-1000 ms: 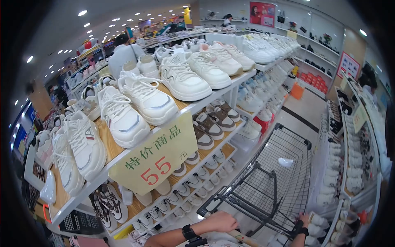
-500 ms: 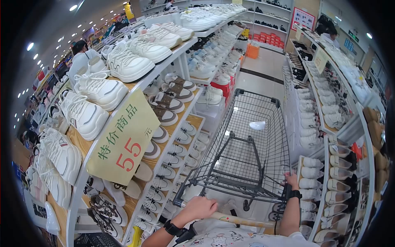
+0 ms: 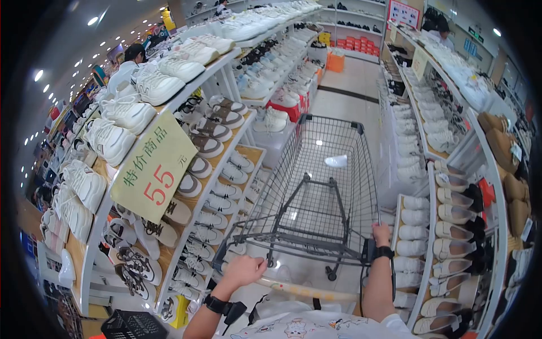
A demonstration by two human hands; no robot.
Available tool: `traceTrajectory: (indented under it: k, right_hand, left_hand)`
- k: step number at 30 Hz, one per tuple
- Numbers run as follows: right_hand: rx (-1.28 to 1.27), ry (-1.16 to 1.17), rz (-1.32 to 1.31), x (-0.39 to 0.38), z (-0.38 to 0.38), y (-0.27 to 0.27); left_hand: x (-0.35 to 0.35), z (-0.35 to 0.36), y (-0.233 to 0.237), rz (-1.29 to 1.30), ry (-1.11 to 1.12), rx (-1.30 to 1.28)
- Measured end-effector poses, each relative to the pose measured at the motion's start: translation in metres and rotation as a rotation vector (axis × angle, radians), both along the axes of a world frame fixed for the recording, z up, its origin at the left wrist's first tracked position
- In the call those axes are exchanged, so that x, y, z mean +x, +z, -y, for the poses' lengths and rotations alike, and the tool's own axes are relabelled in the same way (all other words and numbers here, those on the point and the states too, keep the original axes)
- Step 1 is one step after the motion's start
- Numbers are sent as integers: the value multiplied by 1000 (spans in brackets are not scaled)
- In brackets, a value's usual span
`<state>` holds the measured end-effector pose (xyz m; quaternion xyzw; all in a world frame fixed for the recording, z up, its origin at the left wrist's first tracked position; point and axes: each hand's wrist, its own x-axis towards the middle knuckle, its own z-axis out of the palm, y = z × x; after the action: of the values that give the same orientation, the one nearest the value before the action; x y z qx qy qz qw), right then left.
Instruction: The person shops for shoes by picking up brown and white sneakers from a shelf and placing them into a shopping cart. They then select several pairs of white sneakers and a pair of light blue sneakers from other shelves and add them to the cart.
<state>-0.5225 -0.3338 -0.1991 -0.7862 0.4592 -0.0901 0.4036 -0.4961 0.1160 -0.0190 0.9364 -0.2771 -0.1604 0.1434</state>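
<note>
A grey wire shopping cart (image 3: 316,186) stands in front of me, with no goods visible in its basket. My left hand (image 3: 247,270) is closed at the left part of the pale cart handle (image 3: 307,290), its wrist wearing a black strap. Farther forward, my right hand (image 3: 381,233) grips the right side rim of the cart near its rear corner; its fingers are partly hidden. A black band circles that wrist too.
Shoe shelves line both sides: white sneakers (image 3: 161,83) and a yellow price sign (image 3: 154,165) at left, pale flats (image 3: 450,247) at right. Orange boxes (image 3: 335,61) stand ahead along the tiled aisle (image 3: 347,104). A person (image 3: 129,65) is beyond the left shelf; a black basket (image 3: 132,325) sits low left.
My view has shifted, and the price sign and left shelves sit farther left. The cart and both hands also appear farther left in view. Each hand keeps its hold on the cart.
</note>
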Motion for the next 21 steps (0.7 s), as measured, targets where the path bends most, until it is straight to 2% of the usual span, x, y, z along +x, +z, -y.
traceTrajectory:
  k: [2, 10, 19, 21]
  right_hand:
    - [-26, -12, -34, -10, 4, -18]
    - [72, 1, -48, -28, -16, 17]
    - [-30, -65, -99, -50, -43, 8]
    - [-32, -53, -151, -58, -51, 23]
  left_hand:
    - [-8, -3, -5, 6, -11, -15]
    - [-35, -5, 7, 21, 72, 3]
    - [-52, -30, 7, 44, 80, -22]
    - [-56, -38, 5, 53, 93, -22]
